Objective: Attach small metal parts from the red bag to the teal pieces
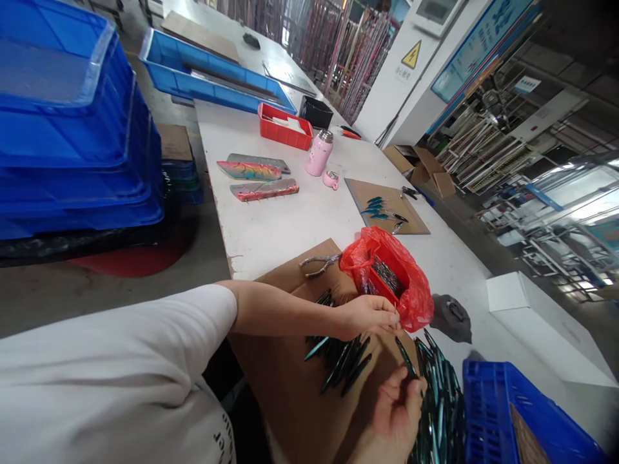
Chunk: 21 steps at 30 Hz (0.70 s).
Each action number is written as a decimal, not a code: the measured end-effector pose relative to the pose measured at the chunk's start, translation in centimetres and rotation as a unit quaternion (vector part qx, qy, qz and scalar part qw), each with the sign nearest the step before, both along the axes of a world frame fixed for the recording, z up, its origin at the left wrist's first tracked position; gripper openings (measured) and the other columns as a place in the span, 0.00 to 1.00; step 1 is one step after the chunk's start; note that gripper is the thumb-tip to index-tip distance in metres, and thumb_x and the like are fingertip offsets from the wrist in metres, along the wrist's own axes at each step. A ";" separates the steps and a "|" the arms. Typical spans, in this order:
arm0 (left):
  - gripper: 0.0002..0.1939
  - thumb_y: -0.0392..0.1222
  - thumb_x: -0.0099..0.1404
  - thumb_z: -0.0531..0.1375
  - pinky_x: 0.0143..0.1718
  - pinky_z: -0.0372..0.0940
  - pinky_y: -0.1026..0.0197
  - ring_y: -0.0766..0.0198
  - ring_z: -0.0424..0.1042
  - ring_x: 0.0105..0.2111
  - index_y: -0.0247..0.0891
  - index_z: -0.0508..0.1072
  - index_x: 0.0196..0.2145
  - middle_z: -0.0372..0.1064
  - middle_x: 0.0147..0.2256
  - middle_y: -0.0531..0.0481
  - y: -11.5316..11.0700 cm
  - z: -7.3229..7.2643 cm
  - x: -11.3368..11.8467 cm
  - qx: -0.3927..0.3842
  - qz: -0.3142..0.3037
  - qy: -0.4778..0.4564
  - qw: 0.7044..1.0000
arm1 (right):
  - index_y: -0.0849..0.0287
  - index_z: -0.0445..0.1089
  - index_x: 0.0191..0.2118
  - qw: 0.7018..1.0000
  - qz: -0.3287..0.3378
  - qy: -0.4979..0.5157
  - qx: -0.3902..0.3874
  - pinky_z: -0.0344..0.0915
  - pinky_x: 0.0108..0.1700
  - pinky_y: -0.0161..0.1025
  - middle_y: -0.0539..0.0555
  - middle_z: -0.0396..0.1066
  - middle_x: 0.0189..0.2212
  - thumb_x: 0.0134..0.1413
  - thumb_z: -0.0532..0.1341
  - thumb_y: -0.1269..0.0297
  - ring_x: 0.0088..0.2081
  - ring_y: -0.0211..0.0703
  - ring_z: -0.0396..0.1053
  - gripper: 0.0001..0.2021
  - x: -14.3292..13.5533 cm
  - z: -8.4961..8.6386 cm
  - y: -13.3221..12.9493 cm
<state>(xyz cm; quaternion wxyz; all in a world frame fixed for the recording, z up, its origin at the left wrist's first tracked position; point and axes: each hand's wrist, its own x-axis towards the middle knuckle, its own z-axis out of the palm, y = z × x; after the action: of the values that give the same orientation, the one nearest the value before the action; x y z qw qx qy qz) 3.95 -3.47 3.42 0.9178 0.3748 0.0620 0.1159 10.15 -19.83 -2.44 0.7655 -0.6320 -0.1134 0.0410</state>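
Note:
My left hand (370,317) pinches a small thin metal piece (395,308), too small to make out fully. Just below it, my right hand (399,403) grips a slim, dark teal fishing lure body (405,356) between thumb and fingers, its tip pointing up towards the left hand. Loose lure bodies (345,364) lie on the cardboard sheet (285,380) under my left forearm. A denser pile of shiny teal lure bodies (440,399) sits to the right of my right hand. Behind my left hand, a red plastic bag (418,290) surrounds a red box (382,277) of thin metal pieces.
Pliers (322,263) lie beside the bag. A blue crate (488,406) and a white box (546,322) stand at right. Farther back are a pink bottle (319,153), a red tray (285,129) and a board (411,216) with several lures. Blue bins (72,135) are stacked at left.

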 end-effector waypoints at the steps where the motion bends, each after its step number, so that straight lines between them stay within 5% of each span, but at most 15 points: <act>1: 0.19 0.48 0.47 0.65 0.40 0.57 0.61 0.66 0.68 0.34 0.33 0.63 0.29 0.68 0.28 0.50 0.0 -0.1 0.1 -0.021 -0.001 -0.001 1.000 | 0.50 0.66 0.34 1.000 -0.003 0.010 0.012 0.64 0.45 0.35 0.45 0.69 0.35 0.47 0.58 0.61 0.42 0.34 0.66 0.06 -0.3 -0.1 0.4; 8: 0.18 0.44 0.46 0.66 0.37 0.59 0.65 0.67 0.69 0.33 0.32 0.64 0.29 0.67 0.27 0.50 0.1 0.2 0.3 -0.088 0.032 -0.037 0.995 | 0.57 0.68 0.36 0.996 0.027 0.084 -0.020 0.67 0.40 0.34 0.48 0.71 0.30 0.37 0.64 0.65 0.33 0.36 0.69 0.14 -3.1 0.1 3.4; 13: 0.16 0.48 0.51 0.62 0.19 0.54 0.71 0.75 0.62 0.18 0.32 0.63 0.30 0.68 0.29 0.48 -0.6 0.3 -0.5 0.073 -0.045 -0.034 0.996 | 0.58 0.65 0.45 0.994 0.049 0.063 -0.079 0.62 0.47 0.37 0.52 0.69 0.41 0.41 0.62 0.59 0.41 0.39 0.67 0.22 -4.5 0.7 4.3; 21: 0.13 0.47 0.55 0.58 0.26 0.62 0.67 0.71 0.66 0.24 0.34 0.61 0.30 0.64 0.24 0.52 -0.3 0.7 -0.8 0.185 -0.035 -0.062 0.980 | 0.60 0.63 0.49 0.994 0.010 -0.006 -0.108 0.58 0.51 0.42 0.55 0.65 0.47 0.46 0.56 0.55 0.48 0.44 0.63 0.23 -4.5 1.6 3.9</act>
<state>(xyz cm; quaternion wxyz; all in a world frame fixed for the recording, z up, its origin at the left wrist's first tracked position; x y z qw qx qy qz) 3.16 -3.76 4.12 0.8379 0.5325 -0.0305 0.1161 5.61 -15.88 -0.82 0.6914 -0.7102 -0.1197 0.0568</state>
